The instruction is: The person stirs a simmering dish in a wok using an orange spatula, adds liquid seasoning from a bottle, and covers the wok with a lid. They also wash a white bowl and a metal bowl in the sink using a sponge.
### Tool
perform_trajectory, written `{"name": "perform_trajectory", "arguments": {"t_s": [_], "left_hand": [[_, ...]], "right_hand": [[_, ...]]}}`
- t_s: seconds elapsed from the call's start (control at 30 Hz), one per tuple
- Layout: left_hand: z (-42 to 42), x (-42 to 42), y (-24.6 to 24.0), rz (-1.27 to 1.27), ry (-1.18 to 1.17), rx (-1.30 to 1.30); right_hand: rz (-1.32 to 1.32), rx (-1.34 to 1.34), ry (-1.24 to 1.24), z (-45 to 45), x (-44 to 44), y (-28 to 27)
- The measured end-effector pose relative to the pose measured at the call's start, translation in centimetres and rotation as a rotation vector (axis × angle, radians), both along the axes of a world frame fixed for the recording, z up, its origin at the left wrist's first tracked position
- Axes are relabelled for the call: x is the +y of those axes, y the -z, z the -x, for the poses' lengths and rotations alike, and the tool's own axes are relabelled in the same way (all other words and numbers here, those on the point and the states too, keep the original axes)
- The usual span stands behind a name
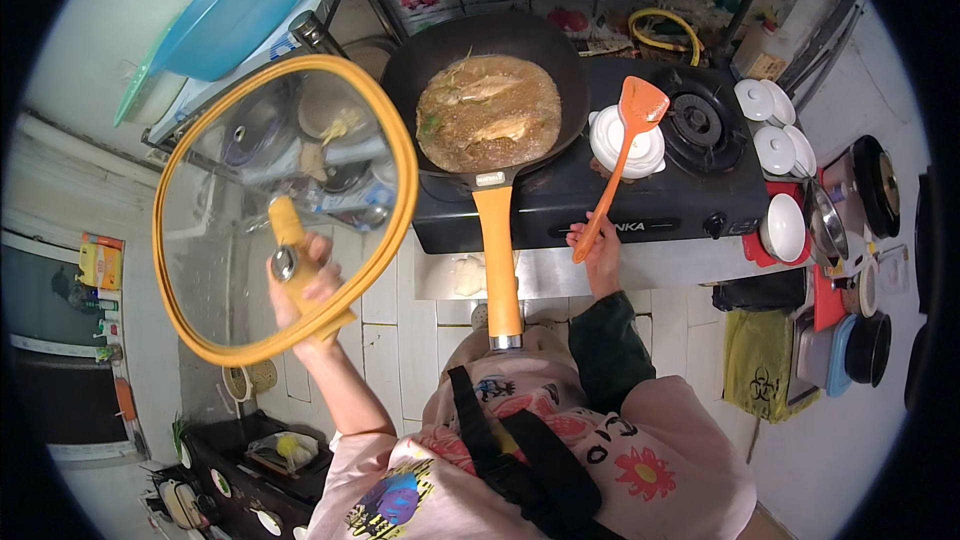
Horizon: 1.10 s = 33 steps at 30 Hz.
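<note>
My left hand (311, 285) grips the orange handle of a glass pan lid (225, 255) with an orange rim, held tilted to the left of the pan. My right hand (600, 244) is closed around the handle end of an orange spatula (637, 112), whose blade points away over the stove. A dark pan (397, 82) with an orange handle (496, 262) sits on the left side of the black gas stove (525, 221). In it lie what look like pieces of fish (499, 127) in bubbling brown sauce. Under the spatula, a white lidded dish (611, 139) stands on the stove.
An unused burner (697, 120) is at the stove's right. White lidded bowls (772, 150), a white bowl (784, 227) and a metal strainer or bowl (825, 221) stand farther right. A blue basin (232, 7) rests on the shelf at upper left. A cream cloth (470, 275) lies near the counter's front edge.
</note>
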<state>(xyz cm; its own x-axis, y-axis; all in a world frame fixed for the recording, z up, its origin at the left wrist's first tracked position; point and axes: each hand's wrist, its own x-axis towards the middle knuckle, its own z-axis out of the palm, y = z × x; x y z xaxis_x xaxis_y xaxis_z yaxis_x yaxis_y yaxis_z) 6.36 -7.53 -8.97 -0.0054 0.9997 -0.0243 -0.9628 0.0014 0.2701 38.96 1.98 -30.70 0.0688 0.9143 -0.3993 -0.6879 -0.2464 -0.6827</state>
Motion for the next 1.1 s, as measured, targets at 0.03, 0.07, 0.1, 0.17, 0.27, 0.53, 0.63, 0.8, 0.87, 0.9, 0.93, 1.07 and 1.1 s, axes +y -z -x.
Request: {"name": "perform_trajectory", "arguments": {"t_s": [0.03,0.07,0.1,0.17,0.27,0.53,0.63,0.8,0.87,0.9,0.93,1.07,1.1], "left_hand": [[-0.8,0.8,-0.2,0.033,-0.039,0.027],[-1.4,1.7,-0.5,0.065,-0.078,0.054],[-2.0,3.2,-0.9,-0.084,0.067,0.115],[-3.7,5.2,-1.2,-0.058,-0.038,0.153],[-6.3,8.2,-1.5,0.070,-0.224,0.414],[-9.6,16.9,-1.6,0.047,-0.430,1.015],[-10.2,20.3,-0.9,-0.006,-0.505,1.243],[-9.3,22.3,0.2,0.075,-0.366,1.452],[-9.3,22.7,0.5,0.060,-0.378,1.505],[-9.3,22.9,0.6,0.039,-0.405,1.527],[-9.3,23.1,0.5,0.009,-0.423,1.547],[-9.2,23.2,0.6,0.027,-0.361,1.761],[-9.2,23.1,0.7,0.032,-0.356,1.787]], "right_hand": [[0.001,-0.048,0.004,-0.5,-0.2,0.1],[-0.004,-0.192,0.055,-1.1,-0.4,0.2],[-0.010,-0.334,0.107,-1.8,-0.8,0.3],[-0.069,-0.569,0.199,-3.8,-1.8,0.4],[-0.146,-0.719,0.302,-7.5,-4.0,0.4],[-0.098,-1.022,0.440,-12.4,-8.0,-1.3],[-0.322,-0.783,0.218,-6.3,-6.0,-0.5],[-0.123,-1.509,0.265,0.6,-3.1,0.2],[-0.203,-1.589,0.354,0.8,-2.4,0.4],[-0.129,-1.520,0.316,0.5,-2.3,0.5],[-0.079,-1.441,0.317,0.3,-2.0,0.7],[-0.063,-1.481,0.340,-0.3,-1.1,1.5],[-0.074,-1.516,0.326,-0.4,-0.9,1.8]]}}
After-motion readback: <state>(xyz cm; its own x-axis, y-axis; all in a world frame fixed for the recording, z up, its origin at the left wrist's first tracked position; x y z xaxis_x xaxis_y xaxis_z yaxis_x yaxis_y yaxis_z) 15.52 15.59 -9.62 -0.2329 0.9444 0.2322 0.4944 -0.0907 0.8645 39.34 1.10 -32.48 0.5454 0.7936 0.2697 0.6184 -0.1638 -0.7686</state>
